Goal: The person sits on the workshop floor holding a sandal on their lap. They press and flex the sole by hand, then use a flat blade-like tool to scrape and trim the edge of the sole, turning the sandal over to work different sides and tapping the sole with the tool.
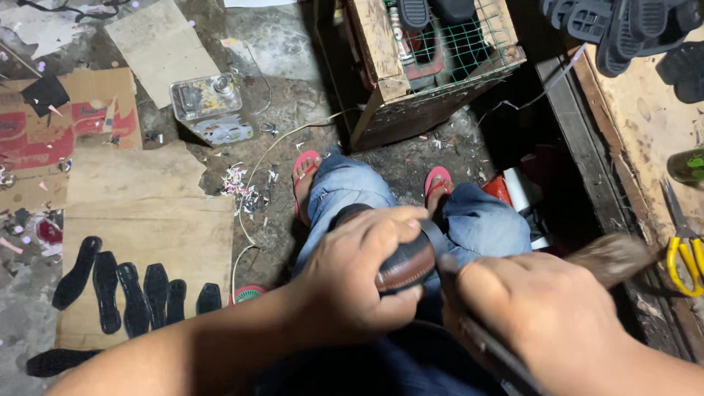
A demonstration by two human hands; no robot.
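Fingers of the left hand [352,275] wrap tight around a brown shoe [405,265], which sits over the lap, above the jeans [345,183]. Its long axis runs from left to right, with the right end pointing toward the right hand [528,312], just beside it. That hand's fingers close around a dark tool handle [499,352], whose blurred wooden head [612,257] stands up to the right of the shoe. The left hand is on the shoe; the right is near but not clearly touching it. A row of black soles [136,290] lies on cardboard [147,220], well apart on the left; yellow-handled scissors [686,257] rest on the bench.
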